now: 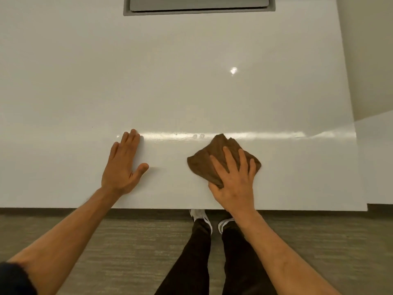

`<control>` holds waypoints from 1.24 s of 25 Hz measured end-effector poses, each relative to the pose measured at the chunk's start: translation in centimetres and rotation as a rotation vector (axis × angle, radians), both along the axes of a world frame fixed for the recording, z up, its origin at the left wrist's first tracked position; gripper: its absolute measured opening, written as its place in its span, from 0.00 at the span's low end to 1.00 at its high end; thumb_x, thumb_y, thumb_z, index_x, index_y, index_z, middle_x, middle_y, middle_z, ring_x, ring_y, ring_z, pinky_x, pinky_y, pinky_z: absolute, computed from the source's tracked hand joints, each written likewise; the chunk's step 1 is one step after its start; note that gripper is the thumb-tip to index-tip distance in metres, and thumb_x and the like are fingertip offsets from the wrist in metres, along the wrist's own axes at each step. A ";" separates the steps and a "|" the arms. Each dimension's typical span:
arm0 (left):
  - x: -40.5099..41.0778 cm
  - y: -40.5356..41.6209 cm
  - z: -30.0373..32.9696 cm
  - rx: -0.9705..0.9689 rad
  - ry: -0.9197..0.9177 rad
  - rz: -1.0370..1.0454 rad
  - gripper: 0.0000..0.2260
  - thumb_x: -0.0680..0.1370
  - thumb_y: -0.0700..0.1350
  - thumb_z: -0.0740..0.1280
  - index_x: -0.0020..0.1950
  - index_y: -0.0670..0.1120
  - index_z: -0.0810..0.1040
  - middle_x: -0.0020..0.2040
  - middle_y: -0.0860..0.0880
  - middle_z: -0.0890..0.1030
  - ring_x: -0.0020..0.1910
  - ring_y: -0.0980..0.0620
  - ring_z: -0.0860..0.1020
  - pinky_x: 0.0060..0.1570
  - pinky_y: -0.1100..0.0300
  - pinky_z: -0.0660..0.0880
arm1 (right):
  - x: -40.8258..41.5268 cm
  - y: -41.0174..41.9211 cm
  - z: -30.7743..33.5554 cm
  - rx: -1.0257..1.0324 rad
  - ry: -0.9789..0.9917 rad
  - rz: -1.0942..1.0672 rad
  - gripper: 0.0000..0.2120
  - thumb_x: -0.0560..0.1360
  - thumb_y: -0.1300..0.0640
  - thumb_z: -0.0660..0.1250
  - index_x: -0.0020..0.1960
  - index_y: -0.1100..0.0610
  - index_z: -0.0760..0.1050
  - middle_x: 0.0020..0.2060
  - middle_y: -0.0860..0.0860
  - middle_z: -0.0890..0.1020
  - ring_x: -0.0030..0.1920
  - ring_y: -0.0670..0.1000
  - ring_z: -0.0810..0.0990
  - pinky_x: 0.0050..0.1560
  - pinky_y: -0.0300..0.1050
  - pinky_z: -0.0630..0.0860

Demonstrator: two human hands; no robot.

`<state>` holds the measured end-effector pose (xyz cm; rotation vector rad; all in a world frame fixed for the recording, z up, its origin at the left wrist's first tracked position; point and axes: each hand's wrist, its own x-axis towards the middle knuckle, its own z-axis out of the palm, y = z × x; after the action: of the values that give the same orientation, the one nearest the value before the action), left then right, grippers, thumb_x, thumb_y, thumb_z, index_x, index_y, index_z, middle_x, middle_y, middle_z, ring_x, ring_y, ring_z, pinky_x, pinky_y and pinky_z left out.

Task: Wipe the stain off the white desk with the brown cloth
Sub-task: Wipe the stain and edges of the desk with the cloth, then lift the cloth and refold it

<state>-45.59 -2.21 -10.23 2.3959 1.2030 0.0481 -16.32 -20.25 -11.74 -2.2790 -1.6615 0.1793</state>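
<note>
- Desk, white and glossy, fills most of the view, running far beyond both hands and out to either side of them; its near edge lies just behind the wrists; a bright band of reflected light crosses it at the fingertips of the left hand and just past the cloth.
- Floor, grey-brown carpet, shows below the desk edge, under both forearms.
- Grey recessed panel sits in the desk top far ahead of both hands, cut off by the frame's upper edge.
- Legs in dark trousers and white shoes stand between the two forearms, the toes partly under the desk edge.
- Left hand lies flat on the bare desk, palm down, fingers together and straight, thumb out towards the right hand; it grips nothing.
- Right hand is spread palm down on the brown cloth, fingers splayed over it, thumb curled at its near corner, pressing it to the desk.
- Cloth is crumpled and roughly diamond-shaped, sticking out ahead of and to the left of the right hand's fingers; well apart from the left hand.
- Small faint marks show on the desk in the light band, just ahead-left of the cloth's far tip; whether they are the stain I cannot tell.
</note>
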 end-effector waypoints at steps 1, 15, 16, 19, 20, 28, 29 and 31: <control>-0.4 -0.1 0.0 -0.001 0.014 -0.003 0.41 0.81 0.71 0.46 0.85 0.45 0.48 0.86 0.47 0.50 0.85 0.52 0.43 0.82 0.54 0.40 | 1.1 -1.9 -0.2 -0.008 -0.024 -0.020 0.32 0.73 0.44 0.68 0.76 0.47 0.69 0.77 0.57 0.68 0.75 0.68 0.64 0.73 0.71 0.56; -1.0 -0.4 -0.5 -0.002 -0.013 0.048 0.42 0.81 0.71 0.47 0.85 0.43 0.49 0.86 0.48 0.49 0.85 0.50 0.45 0.83 0.45 0.49 | 1.7 10.0 1.7 -0.037 0.102 -0.347 0.31 0.75 0.43 0.66 0.77 0.44 0.68 0.79 0.55 0.66 0.75 0.70 0.63 0.70 0.66 0.61; -1.0 -0.4 -0.6 0.002 -0.013 0.048 0.42 0.81 0.71 0.47 0.85 0.43 0.50 0.86 0.48 0.49 0.85 0.49 0.45 0.83 0.46 0.48 | -0.8 10.6 1.8 -0.036 0.101 -0.220 0.31 0.74 0.44 0.67 0.76 0.43 0.69 0.78 0.54 0.68 0.75 0.69 0.64 0.68 0.65 0.62; -1.1 -0.4 -0.6 -0.006 -0.046 0.055 0.41 0.81 0.70 0.46 0.85 0.43 0.50 0.86 0.47 0.50 0.85 0.51 0.46 0.83 0.53 0.46 | -7.1 9.4 1.7 -0.026 0.163 0.156 0.30 0.70 0.49 0.72 0.72 0.43 0.74 0.76 0.51 0.72 0.75 0.67 0.64 0.68 0.63 0.62; -1.0 -0.4 -0.4 -0.015 -0.064 0.071 0.41 0.81 0.70 0.46 0.85 0.43 0.50 0.86 0.47 0.51 0.85 0.52 0.47 0.83 0.57 0.45 | -8.3 8.4 1.5 -0.039 0.211 0.247 0.30 0.69 0.50 0.73 0.71 0.42 0.75 0.76 0.50 0.72 0.76 0.66 0.63 0.70 0.64 0.60; 1.6 -2.3 3.4 -0.188 -0.089 0.189 0.47 0.76 0.77 0.43 0.85 0.45 0.46 0.86 0.51 0.47 0.84 0.53 0.43 0.81 0.58 0.37 | -2.8 1.8 2.3 -0.288 0.436 0.472 0.31 0.70 0.62 0.73 0.69 0.40 0.76 0.78 0.42 0.67 0.81 0.58 0.56 0.77 0.62 0.48; 2.3 -3.1 4.0 -0.197 -0.100 0.198 0.46 0.77 0.76 0.44 0.85 0.46 0.47 0.86 0.52 0.48 0.84 0.55 0.42 0.82 0.56 0.37 | -1.4 0.9 2.7 -0.312 0.440 0.432 0.31 0.71 0.62 0.73 0.70 0.39 0.76 0.77 0.40 0.65 0.81 0.57 0.55 0.78 0.61 0.48; 3.8 -4.7 5.6 -0.222 -0.132 0.194 0.43 0.77 0.74 0.47 0.85 0.48 0.49 0.85 0.54 0.49 0.84 0.56 0.42 0.83 0.52 0.39 | 2.0 -1.3 3.6 -0.352 0.445 0.313 0.32 0.72 0.64 0.71 0.70 0.39 0.75 0.77 0.37 0.62 0.82 0.56 0.54 0.79 0.61 0.50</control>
<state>-41.80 -6.93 -4.60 2.0486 1.3014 0.1246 -14.36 -21.52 -8.16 -1.9756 -1.8256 1.0412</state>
